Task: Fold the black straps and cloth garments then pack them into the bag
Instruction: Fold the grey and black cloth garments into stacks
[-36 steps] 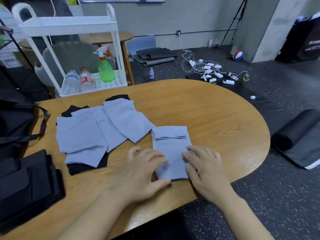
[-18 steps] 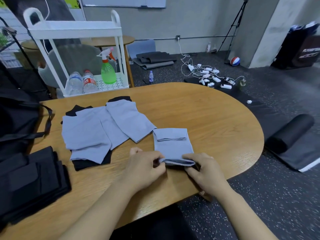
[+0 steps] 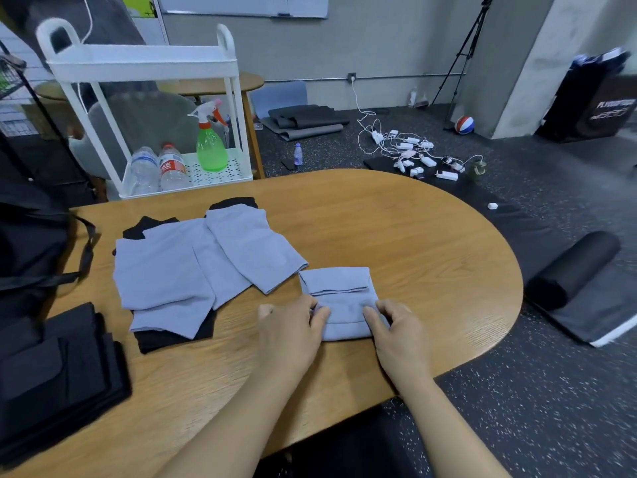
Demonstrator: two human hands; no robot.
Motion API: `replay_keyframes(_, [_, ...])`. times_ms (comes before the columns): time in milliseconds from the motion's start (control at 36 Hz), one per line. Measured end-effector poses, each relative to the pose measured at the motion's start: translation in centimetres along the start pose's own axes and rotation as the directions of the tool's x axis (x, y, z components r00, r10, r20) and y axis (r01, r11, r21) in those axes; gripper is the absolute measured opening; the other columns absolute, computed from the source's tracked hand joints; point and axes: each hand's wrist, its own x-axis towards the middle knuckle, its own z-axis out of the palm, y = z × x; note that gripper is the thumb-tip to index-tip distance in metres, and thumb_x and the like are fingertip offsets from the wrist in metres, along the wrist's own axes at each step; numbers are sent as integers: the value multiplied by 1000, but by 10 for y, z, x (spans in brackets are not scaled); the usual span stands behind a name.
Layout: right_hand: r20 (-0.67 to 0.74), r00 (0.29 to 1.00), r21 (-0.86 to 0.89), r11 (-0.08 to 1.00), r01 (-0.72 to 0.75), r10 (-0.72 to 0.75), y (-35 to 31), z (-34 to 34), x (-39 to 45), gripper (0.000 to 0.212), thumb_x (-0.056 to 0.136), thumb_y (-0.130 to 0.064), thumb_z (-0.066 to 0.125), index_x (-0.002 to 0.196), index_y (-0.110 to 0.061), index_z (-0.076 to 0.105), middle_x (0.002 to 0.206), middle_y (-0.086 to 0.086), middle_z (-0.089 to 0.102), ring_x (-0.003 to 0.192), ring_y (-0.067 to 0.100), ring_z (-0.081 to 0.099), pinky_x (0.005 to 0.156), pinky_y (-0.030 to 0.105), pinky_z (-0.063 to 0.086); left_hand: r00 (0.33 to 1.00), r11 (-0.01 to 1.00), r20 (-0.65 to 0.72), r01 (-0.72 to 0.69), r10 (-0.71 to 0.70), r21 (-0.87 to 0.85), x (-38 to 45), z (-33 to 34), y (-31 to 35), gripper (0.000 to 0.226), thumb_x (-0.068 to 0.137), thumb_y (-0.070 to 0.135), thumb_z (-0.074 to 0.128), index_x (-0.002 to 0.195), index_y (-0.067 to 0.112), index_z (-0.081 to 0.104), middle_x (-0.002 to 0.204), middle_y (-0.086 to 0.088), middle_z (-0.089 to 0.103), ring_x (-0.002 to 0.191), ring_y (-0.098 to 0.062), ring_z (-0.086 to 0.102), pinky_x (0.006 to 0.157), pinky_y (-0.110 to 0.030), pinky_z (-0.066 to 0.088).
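Grey cloth (image 3: 339, 305): being pinched at its side edges between left hand (image 3: 293, 331) and right hand (image 3: 396, 331), fingers curled, long axis running away from the person.

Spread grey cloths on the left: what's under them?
Black cloth peeks out beneath the grey cloths at the near and far edges; how many black pieces lie there is hidden.

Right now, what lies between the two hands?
In the head view, only the small grey folded cloth lies between the left hand and right hand; both grip its side edges on the table.
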Motion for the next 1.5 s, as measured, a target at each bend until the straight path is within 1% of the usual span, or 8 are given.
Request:
replay_keyframes(333, [-53,998,-13,1000,-24,24,-2,3,1,25,92,-35,64,109,-17,69,106,-3,66,96,19,62,83,41,50,997,996,-43,-66,69,61,7,11,-7,22,99,44,42,107,26,53,66,6,66,67,-16,60,82,-22,18])
replay_keyframes(667, [-81,995,-42,997,-65,61,-11,4,-1,25,92,-33,64,112,-19,65,108,-2,63,94,19,61,82,44,50,987,979,40,-160,156,124,14,10,-18,15,97,35,48,91,21,46,54,7,56,52,-19,56,83,-30,27])
replay_keyframes(861, [-99,995,45,999,-28,32,-12,2,-2,20,94,-28,60,113,-20,63,109,-6,55,98,14,56,87,42,49,986,989,88,-145,143,12,12,0,-18,17,100,33,46,89,21,50,80,7,60,76,-19,57,82,-35,38])
replay_keyframes(1000, [-155,988,246,969,25,14,-10,-4,-5,20,94,-18,61,111,-27,61,106,-16,49,104,15,53,95,41,45,960,960,-33,-277,279,45,-3,-5,-15,20,95,31,43,88,23,60,90,8,55,85,-15,53,71,-31,25])
replay_keyframes(1111, [-226,954,24,978,207,-196,-9,-10,-14,30,91,-22,50,119,-19,61,116,-3,56,111,23,49,96,38,38,873,873,-27,-484,486,60,-22,-2,-10,34,94,28,39,114,17,65,125,2,60,115,-17,53,91,-30,30])
replay_keyframes(1278, [176,758,-452,633,629,-627,-10,-8,-20,50,100,-27,29,137,-3,52,145,11,49,138,23,35,111,36,23,844,800,189,-536,502,269,-39,12,-11,59,95,35,34,144,3,45,152,-11,40,143,-22,34,112,-46,18])
replay_keyframes(1361, [390,739,-480,563,673,-549,7,-6,-17,66,105,-43,10,141,-2,48,149,12,43,143,23,31,110,43,24,843,780,243,-537,481,321,-41,17,-18,61,96,39,34,143,2,46,152,-11,40,143,-23,33,111,-49,18])
replay_keyframes(1500, [438,773,-538,554,635,-459,27,-18,-5,71,103,-54,14,146,-4,39,154,11,34,144,22,30,112,45,21,836,750,269,-548,479,369,-37,14,-25,62,100,46,31,144,5,46,152,-9,40,143,-20,34,112,-49,19])
